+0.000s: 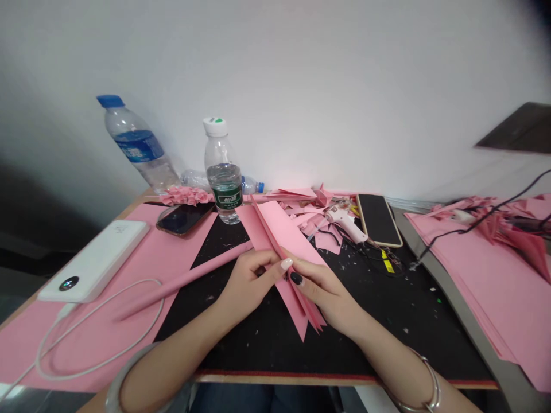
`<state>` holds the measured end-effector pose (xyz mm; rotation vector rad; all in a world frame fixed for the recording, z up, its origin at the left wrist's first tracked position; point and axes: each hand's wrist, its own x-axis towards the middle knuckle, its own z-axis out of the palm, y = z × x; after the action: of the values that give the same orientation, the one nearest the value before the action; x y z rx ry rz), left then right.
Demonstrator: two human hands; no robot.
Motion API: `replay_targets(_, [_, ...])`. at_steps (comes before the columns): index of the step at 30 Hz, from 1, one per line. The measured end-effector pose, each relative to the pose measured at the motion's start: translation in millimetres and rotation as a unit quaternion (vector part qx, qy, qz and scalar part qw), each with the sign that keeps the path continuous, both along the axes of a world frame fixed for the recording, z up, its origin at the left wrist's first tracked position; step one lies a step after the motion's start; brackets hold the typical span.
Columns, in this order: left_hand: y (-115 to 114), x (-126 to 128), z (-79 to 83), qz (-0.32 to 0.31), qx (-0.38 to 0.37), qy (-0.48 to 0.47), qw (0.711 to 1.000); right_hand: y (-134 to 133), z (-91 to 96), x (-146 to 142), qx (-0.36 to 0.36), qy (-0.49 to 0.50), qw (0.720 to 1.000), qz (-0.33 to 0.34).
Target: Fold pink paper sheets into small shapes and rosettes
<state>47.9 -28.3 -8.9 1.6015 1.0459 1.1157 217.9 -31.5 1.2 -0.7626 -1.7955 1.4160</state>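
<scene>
pinching a pleated pink paper [275, 241] between both hands, left hand [249, 281] on its 9 o'clock side, right hand [325, 295] on its 3 o'clock side. long axis of the folds running from 11 o'clock to 5 o'clock, upper end spreading open beyond the grip, pointed lower ends sticking out past it toward the body. grip narrow and closed on the paper: left fingertips [275, 265] and right thumb [296, 279] pressed onto the pleats, hands almost touching. right hand nearer the pointed ends, left hand nearer a long rolled pink paper strip [185, 281], with the strip's end just beside the left fingers and its length running toward 8 o'clock over a black cutting mat [258, 350]. pleated paper lying over the mat, centre of the view. toward 1 o'clock, a white hot glue gun [344, 223] and a phone [377, 221] among pink paper scraps [327, 241]; toward 11 o'clock, an upright water bottle [224, 172].
</scene>
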Motion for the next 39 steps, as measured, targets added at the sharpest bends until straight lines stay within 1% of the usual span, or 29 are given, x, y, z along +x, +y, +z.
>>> replay_targets(9, [-0.2, 0.4, 0.7, 0.005, 0.003, 0.005, 1.000, -0.4, -3.5, 1.2, -0.007, -0.008, 1.000, -0.010])
replay_targets(16, [-2.8, -3.4, 2.0, 0.020, 0.002, 0.031, 0.999, -0.1, 2.1, -0.8, 0.031, -0.027, 0.999, -0.018])
replay_targets(21, [-2.6, -5.1, 0.7, 0.034, 0.016, 0.045, 0.998, -1.5, 2.1, 0.8, 0.071, -0.099, 0.990, -0.074])
replay_targets(25, [-1.2, -5.3, -1.7, 0.067, 0.024, 0.071, 0.995, -0.5, 6.0, 5.8, 0.055, -0.152, 0.982, -0.093])
replay_targets(29, [1.5, -6.8, -2.2, 0.110, 0.008, 0.071, 0.991, 10.5, 14.1, 20.1, 0.040, -0.148, 0.984, -0.090])
replay_targets(31, [3.4, -8.8, -2.4, 0.129, -0.017, 0.040, 0.991, 18.3, 17.6, 32.2, 0.032, -0.123, 0.983, -0.133])
replay_targets(32, [4.4, -10.0, -2.8, 0.138, -0.030, 0.020, 0.990, 22.0, 19.1, 39.3, 0.030, -0.113, 0.979, -0.165])
replay_targets(34, [6.4, -12.5, -4.0, 0.158, -0.046, -0.008, 0.986, 28.3, 21.4, 54.3, 0.037, -0.118, 0.968, -0.218])
replay_targets(35, [7.3, -13.8, -4.8, 0.167, -0.048, -0.012, 0.985, 30.8, 22.4, 61.9, 0.053, -0.138, 0.955, -0.258])
replay_targets(36, [8.2, -15.0, -5.6, 0.178, -0.047, -0.009, 0.983, 33.0, 23.1, 69.2, 0.070, -0.171, 0.936, -0.298])
replay_targets(37, [9.1, -16.1, -6.5, 0.186, -0.045, -0.003, 0.981, 34.8, 23.8, 75.9, 0.097, -0.209, 0.909, -0.347])
replay_targets(39, [10.8, -18.1, -8.0, 0.198, -0.039, 0.007, 0.980, 37.7, 24.6, 87.6, 0.139, -0.279, 0.853, -0.418])
